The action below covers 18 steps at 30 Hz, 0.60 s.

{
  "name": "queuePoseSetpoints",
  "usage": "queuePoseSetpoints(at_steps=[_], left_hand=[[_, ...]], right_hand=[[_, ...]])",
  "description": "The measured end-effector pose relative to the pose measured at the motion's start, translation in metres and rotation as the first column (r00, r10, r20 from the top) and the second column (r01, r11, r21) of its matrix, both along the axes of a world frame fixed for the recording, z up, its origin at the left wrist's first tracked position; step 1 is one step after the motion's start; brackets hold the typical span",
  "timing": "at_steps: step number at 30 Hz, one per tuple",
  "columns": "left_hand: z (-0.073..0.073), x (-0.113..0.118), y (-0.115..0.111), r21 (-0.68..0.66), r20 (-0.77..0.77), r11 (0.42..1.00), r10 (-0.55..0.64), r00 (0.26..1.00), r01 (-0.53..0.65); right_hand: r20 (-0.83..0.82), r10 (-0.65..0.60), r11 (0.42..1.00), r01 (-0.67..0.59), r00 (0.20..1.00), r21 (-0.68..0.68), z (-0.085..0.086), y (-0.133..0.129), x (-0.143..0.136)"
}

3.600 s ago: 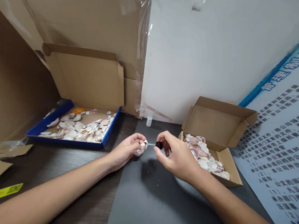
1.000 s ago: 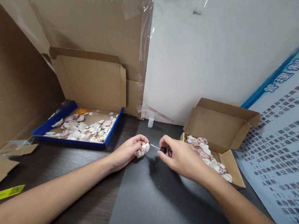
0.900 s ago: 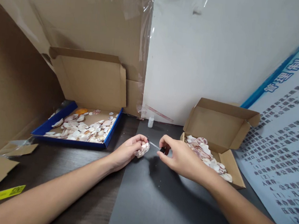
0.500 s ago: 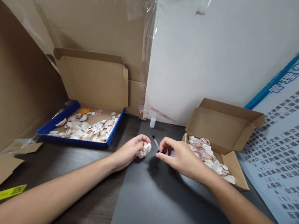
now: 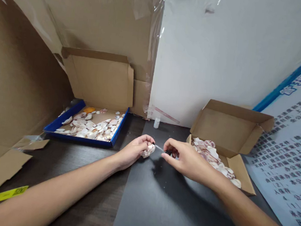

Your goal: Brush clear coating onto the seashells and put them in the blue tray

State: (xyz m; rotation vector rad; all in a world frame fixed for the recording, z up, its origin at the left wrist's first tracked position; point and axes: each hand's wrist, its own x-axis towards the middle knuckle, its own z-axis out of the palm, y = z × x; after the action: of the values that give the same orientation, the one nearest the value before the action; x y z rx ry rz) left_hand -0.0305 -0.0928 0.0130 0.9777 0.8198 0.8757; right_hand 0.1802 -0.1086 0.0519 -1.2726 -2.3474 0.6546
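Note:
My left hand (image 5: 132, 153) is closed on a rough, whitish shell piece (image 5: 148, 151), held just above the dark mat. Between the fingertips of my right hand (image 5: 180, 154) is the black cap of a small applicator brush (image 5: 159, 148). Its pale stem points left, and the dark bristle tip is at the upper edge of the shell piece; whether it touches cannot be made out. Behind both hands a small white bottle (image 5: 156, 123) stands upright without its cap, near the wall.
Left of my hands lies a blue-edged cardboard box (image 5: 78, 141) with many loose shells (image 5: 85, 126). Another open cardboard box (image 5: 245, 175) with shells (image 5: 212, 156) stands close to my right forearm. A cardboard wall and a white board rise behind. A yellow strip (image 5: 4, 196) lies at lower left.
The brush has swung from pointing up and away to lying nearly level, its tip now at the shell piece. The whole view has shifted slightly.

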Motion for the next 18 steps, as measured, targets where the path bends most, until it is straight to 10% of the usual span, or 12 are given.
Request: queuePoseSetpoints(at_steps=[18], left_hand=[[-0.004, -0.004, 0.001, 0.09, -0.058, 0.99, -0.101, 0.993, 0.106]], right_hand=[[-0.03, -0.093, 0.994, 0.091, 0.995, -0.06, -0.021, 0.006, -0.005]])
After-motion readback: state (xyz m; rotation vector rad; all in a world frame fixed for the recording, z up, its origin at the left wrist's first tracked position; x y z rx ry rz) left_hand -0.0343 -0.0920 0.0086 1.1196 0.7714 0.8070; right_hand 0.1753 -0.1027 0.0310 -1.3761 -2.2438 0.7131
